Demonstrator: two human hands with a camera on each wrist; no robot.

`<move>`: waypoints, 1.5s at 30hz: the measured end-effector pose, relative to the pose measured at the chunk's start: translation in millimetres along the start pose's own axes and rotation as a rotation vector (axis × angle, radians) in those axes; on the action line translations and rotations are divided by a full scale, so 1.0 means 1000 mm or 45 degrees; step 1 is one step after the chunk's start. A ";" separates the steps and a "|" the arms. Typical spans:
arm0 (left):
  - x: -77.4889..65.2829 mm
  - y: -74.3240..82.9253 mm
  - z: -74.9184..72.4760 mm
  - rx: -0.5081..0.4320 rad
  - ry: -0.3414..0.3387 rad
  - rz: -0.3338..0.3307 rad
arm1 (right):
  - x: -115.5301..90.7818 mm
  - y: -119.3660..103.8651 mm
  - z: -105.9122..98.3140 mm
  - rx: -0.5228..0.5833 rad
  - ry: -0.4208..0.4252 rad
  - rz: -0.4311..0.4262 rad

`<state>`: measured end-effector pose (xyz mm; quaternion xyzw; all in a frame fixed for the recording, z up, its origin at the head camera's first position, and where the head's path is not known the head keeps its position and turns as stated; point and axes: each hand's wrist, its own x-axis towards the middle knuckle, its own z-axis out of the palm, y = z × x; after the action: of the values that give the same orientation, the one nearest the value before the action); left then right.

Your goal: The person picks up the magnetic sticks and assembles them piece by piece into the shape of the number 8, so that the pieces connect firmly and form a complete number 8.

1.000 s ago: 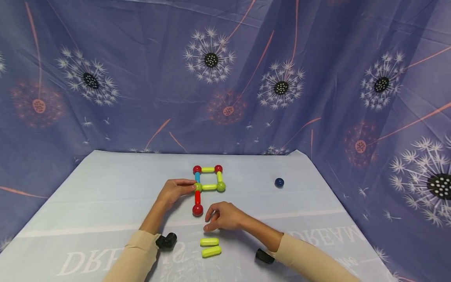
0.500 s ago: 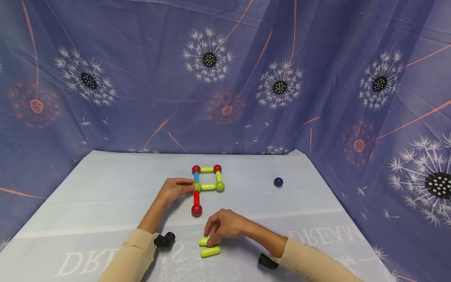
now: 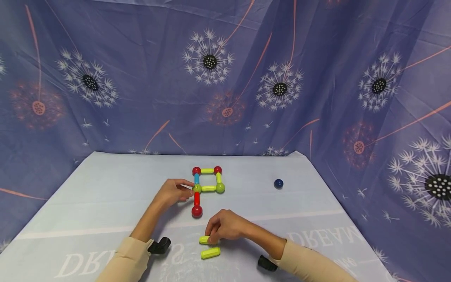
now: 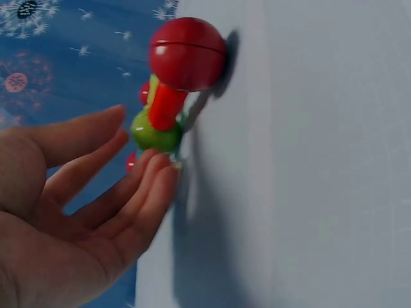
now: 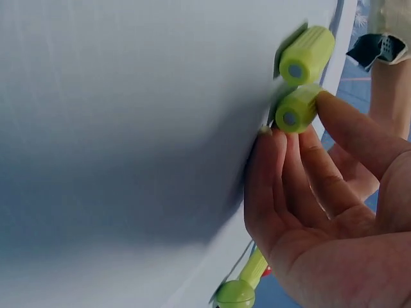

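Note:
Beside the left green ball (image 3: 198,188) of a magnetic rod-and-ball figure rests my left hand (image 3: 172,193). Its fingertips touch the ball's side, while the thumb stands a little apart in the left wrist view. The figure is a square with a red rod (image 3: 197,199) running toward me to a large red ball (image 4: 189,54). My right hand (image 3: 226,225) pinches a yellow-green magnetic rod (image 5: 297,110) between thumb and fingers, low over the table. A second yellow-green rod (image 3: 210,253) lies just nearer to me, close beside the pinched one.
A dark blue ball (image 3: 278,183) sits alone at the right rear of the cloth-covered table (image 3: 105,184). Patterned blue curtains (image 3: 141,78) hang behind and at the sides. Black wrist cameras stick out under both sleeves.
My right hand has moved down toward me and taken hold of the farther yellow-green rod. My left fingers have loosened from the green ball. The figure stays in place.

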<state>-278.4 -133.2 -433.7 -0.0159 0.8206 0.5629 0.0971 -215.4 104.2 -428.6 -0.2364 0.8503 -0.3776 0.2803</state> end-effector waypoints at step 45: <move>-0.014 -0.009 -0.005 0.016 -0.440 0.057 | 0.034 0.006 -0.028 -0.256 0.385 -0.017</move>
<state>-264.4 -141.7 -437.6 0.1002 0.7954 0.5541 0.2243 -259.9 101.4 -427.5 -0.2094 0.9145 -0.3240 0.1216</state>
